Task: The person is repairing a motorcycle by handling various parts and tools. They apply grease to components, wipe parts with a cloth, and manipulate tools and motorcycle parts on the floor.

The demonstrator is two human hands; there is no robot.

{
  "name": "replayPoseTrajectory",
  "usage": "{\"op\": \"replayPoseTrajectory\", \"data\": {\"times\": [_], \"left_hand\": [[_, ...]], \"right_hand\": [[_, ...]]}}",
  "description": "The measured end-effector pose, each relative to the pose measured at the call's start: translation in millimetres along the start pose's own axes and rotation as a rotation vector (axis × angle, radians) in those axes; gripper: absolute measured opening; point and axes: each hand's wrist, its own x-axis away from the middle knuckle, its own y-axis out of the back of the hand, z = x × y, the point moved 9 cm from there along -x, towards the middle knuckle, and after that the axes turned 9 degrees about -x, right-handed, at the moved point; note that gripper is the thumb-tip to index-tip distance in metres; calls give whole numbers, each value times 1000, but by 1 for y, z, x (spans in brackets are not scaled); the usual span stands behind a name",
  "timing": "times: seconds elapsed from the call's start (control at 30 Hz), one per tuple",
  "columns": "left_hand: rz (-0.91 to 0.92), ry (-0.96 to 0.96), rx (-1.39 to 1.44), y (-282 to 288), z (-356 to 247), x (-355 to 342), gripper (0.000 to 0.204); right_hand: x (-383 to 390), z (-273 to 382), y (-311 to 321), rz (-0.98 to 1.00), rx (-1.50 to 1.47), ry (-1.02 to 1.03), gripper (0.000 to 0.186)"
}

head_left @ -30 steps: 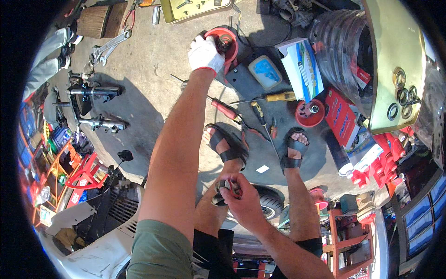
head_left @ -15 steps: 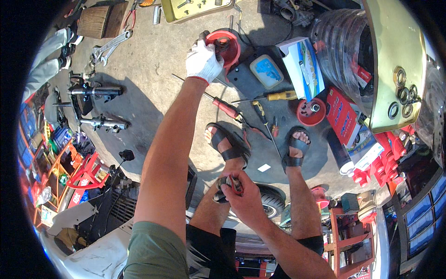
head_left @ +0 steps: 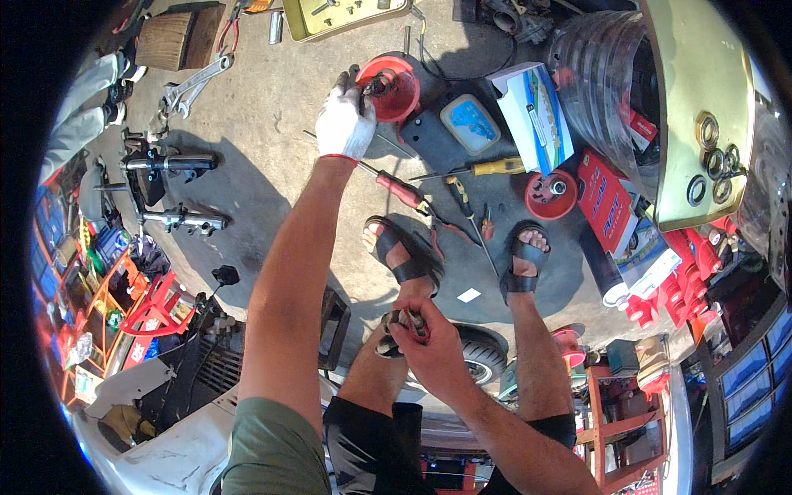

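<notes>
Lettering [head_left: 612,216] marks a red box [head_left: 594,171], right hand [head_left: 429,346] clasps a bundle [head_left: 389,320], and left hand [head_left: 345,124] has a grip I cannot tell.

RED ALL OVER, GOLD + BLK IN SUPPORT

White on L-hand glove [head_left: 345,130], w/ red cuff edge & dk smudges. Dk grey + bit of red on bundle [head_left: 389,345] in R hand [head_left: 432,342]. Red on nearest bowl [head_left: 403,103], dk brown-blk on parts [head_left: 379,85] inside. Red also on 2nd bowl [head_left: 536,206], silver on sm. piece [head_left: 558,188] within. Yellow on one screwdriver handle [head_left: 499,167], red on another handle [head_left: 398,190]. Pale gold on big tray [head_left: 693,74] at R. Lt blue patches over whitish on sm. dish [head_left: 470,124]. White/blue/green on carton [head_left: 532,111]; red w/ white print on box [head_left: 606,198]. Brown w/ dk grain stripes on wood block [head_left: 165,41]. Olive on sleeve [head_left: 276,445], blk on shorts [head_left: 363,437] & sandals [head_left: 408,269].
</notes>
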Motion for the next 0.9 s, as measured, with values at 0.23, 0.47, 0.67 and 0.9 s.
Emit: {"op": "replayPoseTrajectory", "data": {"times": [0.23,0.47,0.67,0.9], "left_hand": [[14,-104,-101,-1,-28,-1,39],[22,-20,-58,-9,-20,-3,37],[58,26,85,-21,-14,-4,39],[135,270,125,-22,-2,-3,34]], "right_hand": [[0,1,0,15,-2,-34,26],[0,5,2,9,8,7,27],[1,2,2,2,27,48,29],[0,7,2,12,-7,16,29]]}}
